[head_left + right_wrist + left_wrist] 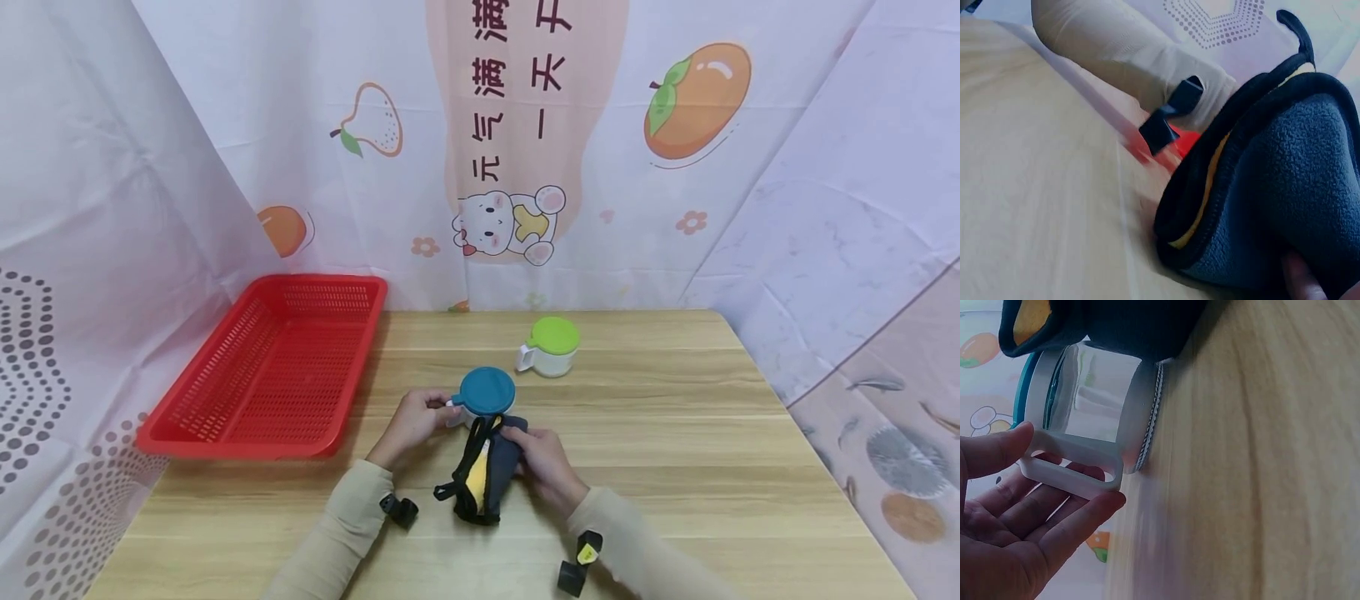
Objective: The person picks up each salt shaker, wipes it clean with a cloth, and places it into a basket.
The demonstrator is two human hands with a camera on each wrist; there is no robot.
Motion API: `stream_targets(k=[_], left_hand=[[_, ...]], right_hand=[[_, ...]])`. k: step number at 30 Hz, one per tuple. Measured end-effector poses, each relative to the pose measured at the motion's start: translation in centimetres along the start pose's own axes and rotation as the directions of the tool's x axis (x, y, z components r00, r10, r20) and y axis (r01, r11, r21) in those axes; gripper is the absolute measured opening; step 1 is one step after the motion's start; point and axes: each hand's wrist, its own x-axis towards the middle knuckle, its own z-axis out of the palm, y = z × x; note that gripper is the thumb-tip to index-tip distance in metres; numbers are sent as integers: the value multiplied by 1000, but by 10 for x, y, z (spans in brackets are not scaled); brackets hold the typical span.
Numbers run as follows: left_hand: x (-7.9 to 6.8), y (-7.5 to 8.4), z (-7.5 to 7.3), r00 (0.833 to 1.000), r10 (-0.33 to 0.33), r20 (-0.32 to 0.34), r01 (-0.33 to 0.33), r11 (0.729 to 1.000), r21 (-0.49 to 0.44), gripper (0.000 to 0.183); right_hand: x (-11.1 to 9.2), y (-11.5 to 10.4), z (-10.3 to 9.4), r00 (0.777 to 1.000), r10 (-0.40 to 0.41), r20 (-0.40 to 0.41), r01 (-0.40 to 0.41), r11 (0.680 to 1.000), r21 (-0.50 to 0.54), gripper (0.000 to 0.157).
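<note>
A clear-bodied jar with a blue lid [487, 390] and a white side handle [1072, 469] stands on the wooden table. My left hand [417, 427] holds that handle, thumb at its lid end and fingers beneath and behind it. In my right hand [553, 467] is a folded cloth [504, 463], dark grey-blue and fleecy outside, yellow inside, with black edging and a hanging loop. The cloth overlaps the front of the jar in the head view. Only a fingertip [1300, 278] of the right hand shows against the cloth in the right wrist view.
Behind and to the right stands a similar jar with a green lid [553, 336], its handle facing left. A red plastic basket [337, 447] sits at the left of the table [675, 467]. A printed curtain [600, 167] hangs along the back edge.
</note>
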Motion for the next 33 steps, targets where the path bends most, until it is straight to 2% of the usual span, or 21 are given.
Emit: stream_targets(k=[4,11,21,33], left_hand=[[0,1,0,1000,-5,-4,5,1000,25,7],[0,0,-2,1000,-1,7,0,1000,22,8],[1,3,3,999,48,-15,-47,994,99,7],[0,4,4,999,31,-21,-28,992,122,9]], right_hand=[[-1,2,8,999,25,-21,-24,999,28,29],[-3,6,20,999,38,28,-39,999,37,41],[2,13,40,995,58,84,-65,994,85,44],[3,14,39,994,72,87,-81,992,100,44]])
